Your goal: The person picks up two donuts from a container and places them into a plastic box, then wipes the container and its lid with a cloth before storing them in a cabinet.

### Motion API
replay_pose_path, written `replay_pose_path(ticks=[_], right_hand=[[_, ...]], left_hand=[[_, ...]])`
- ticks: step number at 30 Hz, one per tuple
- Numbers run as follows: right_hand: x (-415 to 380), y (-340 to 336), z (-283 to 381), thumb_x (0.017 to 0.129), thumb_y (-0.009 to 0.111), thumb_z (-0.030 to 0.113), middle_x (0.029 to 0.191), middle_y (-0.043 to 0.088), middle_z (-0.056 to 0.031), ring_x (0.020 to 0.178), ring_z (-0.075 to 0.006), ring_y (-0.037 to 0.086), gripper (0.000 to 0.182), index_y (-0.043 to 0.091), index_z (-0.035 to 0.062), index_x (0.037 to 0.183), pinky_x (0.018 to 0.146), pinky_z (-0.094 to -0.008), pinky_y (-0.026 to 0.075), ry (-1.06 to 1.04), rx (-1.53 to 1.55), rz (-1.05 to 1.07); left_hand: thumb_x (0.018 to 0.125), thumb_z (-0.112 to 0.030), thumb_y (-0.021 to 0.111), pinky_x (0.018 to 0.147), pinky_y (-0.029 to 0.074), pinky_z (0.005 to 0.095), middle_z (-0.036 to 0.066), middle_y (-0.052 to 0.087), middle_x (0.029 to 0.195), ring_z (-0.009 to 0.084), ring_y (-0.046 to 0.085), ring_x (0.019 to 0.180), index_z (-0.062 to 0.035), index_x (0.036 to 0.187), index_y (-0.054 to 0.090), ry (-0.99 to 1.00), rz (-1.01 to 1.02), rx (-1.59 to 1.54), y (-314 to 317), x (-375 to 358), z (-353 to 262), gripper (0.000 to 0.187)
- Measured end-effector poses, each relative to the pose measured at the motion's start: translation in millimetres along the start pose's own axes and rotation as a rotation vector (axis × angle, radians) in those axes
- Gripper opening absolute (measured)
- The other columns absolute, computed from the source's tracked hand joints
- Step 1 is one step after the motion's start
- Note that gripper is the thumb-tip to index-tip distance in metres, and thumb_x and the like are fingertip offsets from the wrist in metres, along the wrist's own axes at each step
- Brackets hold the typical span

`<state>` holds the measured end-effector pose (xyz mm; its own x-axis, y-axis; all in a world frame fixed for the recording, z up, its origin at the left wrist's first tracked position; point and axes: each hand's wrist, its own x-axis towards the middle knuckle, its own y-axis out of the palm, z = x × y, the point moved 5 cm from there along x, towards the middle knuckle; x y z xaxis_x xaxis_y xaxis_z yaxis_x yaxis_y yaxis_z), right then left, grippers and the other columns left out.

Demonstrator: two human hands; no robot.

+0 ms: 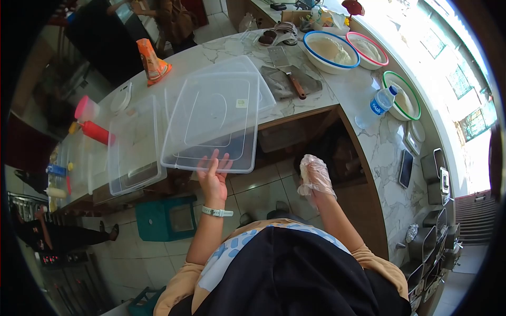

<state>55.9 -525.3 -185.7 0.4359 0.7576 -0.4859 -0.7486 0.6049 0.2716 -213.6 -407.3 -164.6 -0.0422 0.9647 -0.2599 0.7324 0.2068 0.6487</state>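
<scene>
My left hand, bare with a pale watch at the wrist, is at the near edge of a translucent plastic lid. Its thumb is at the edge and its other fingers are spread against the lid, which tilts over the counter's front edge. Another clear lid lies partly beneath it. To the left is a clear rectangular container. My right hand, in a crinkled clear plastic glove, is over the open cabinet space with its fingers curled round something whitish that I cannot make out.
Bowls with blue, pink and green rims stand at the right, near a water bottle and phone. A scraper, orange packet and red squeeze bottle are on the counter. A green stool and other people are beyond.
</scene>
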Motion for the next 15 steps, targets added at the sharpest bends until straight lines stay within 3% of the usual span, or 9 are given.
replay_pose_path(ticks=[2, 3, 5, 7, 10, 13, 15], right_hand=[[2.1, -6.0, 19.4, 0.087, 0.062, 0.037, 0.079, 0.053, 0.0011, 0.065, -0.0110, 0.053, 0.027, 0.055, 0.0138, 0.097, 0.050, -0.0259, 0.042, -0.160, 0.061, 0.018], [-1.8, -12.3, 30.2, 0.087, 0.061, 0.038, 0.072, 0.051, -0.0005, 0.055, -0.0119, 0.050, 0.026, 0.054, 0.0128, 0.091, 0.042, -0.0271, 0.039, -0.049, 0.017, -0.086], [-0.3, -18.7, 52.1, 0.087, 0.056, 0.037, 0.065, 0.047, -0.0015, 0.048, -0.0135, 0.047, 0.025, 0.053, 0.0127, 0.083, 0.036, -0.0284, 0.035, -0.104, -0.038, -0.215], [-2.5, -19.5, 68.2, 0.086, 0.052, 0.035, 0.062, 0.044, -0.0020, 0.047, -0.0144, 0.046, 0.025, 0.051, 0.0126, 0.077, 0.036, -0.0286, 0.035, -0.159, 0.013, -0.263], [1.6, -25.2, 77.4, 0.084, 0.056, 0.033, 0.061, 0.043, -0.0028, 0.047, -0.0149, 0.045, 0.024, 0.049, 0.0125, 0.072, 0.039, -0.0301, 0.036, -0.159, 0.069, -0.295], [1.1, -28.5, 80.4, 0.082, 0.059, 0.031, 0.060, 0.043, -0.0018, 0.047, -0.0139, 0.044, 0.024, 0.049, 0.0132, 0.069, 0.040, -0.0293, 0.035, -0.127, 0.109, -0.291], [1.2, -29.6, 77.8, 0.081, 0.062, 0.030, 0.060, 0.043, -0.0011, 0.047, -0.0127, 0.043, 0.023, 0.050, 0.0139, 0.069, 0.040, -0.0287, 0.034, -0.078, 0.143, -0.330]], left_hand=[[0.090, -0.003, 0.051, 0.082, 0.055, 0.0470, 0.023, 0.051, 0.125, 0.0374, 0.059, 0.100, -0.0057, 0.128, 0.026, -0.010, -0.022, 0.060, -12.5, -7.6, -11.8, 0.046], [0.090, -0.003, 0.051, 0.082, 0.055, 0.0470, 0.023, 0.051, 0.125, 0.0374, 0.059, 0.100, -0.0057, 0.128, 0.026, -0.012, -0.026, 0.062, -18.6, -10.5, -19.2, 0.046], [0.090, -0.006, 0.052, 0.080, 0.055, 0.0459, 0.022, 0.052, 0.123, 0.0365, 0.060, 0.101, -0.0077, 0.128, 0.028, 0.039, -0.051, 0.055, -29.9, -17.3, -39.5, 0.045], [0.091, -0.012, 0.054, 0.076, 0.055, 0.0412, 0.021, 0.054, 0.122, 0.0338, 0.061, 0.099, -0.0093, 0.128, 0.032, 0.055, -0.082, 0.121, -38.5, -23.1, -58.1, 0.043], [0.092, -0.021, 0.054, 0.070, 0.055, 0.0366, 0.019, 0.057, 0.118, 0.0292, 0.062, 0.093, -0.0102, 0.127, 0.037, 0.137, -0.126, 0.201, -52.8, -30.1, -91.0, 0.041], [0.093, -0.030, 0.053, 0.065, 0.054, 0.0345, 0.018, 0.060, 0.110, 0.0245, 0.063, 0.082, -0.0082, 0.126, 0.041, 0.251, -0.072, 0.324, -65.1, -40.6, -129.3, 0.041], [0.093, -0.033, 0.052, 0.062, 0.053, 0.0341, 0.017, 0.064, 0.098, 0.0217, 0.063, 0.074, -0.0045, 0.121, 0.048, 0.337, 0.084, 0.432, -67.2, -49.6, -154.2, 0.040]])
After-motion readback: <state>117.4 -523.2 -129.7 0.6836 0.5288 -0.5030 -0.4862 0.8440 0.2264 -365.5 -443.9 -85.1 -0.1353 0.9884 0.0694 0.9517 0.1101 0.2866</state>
